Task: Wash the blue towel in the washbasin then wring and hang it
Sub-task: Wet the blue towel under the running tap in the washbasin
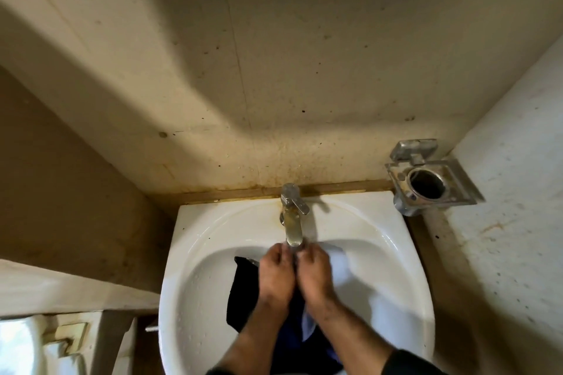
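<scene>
Both the left hand and right hand clench the dark blue cloth towel under the chrome tap in the white ceramic washbasin; rubbing fist against fist should scrub best.

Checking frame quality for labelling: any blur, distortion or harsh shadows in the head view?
Head view: wide-angle bending curves the walls; both hands, left and right, are motion-blurred over the dark blue towel; the chrome tap is fairly sharp; a broad diagonal shadow crosses the stained beige wall; glare streaks show on the white ceramic washbasin rim.
</scene>
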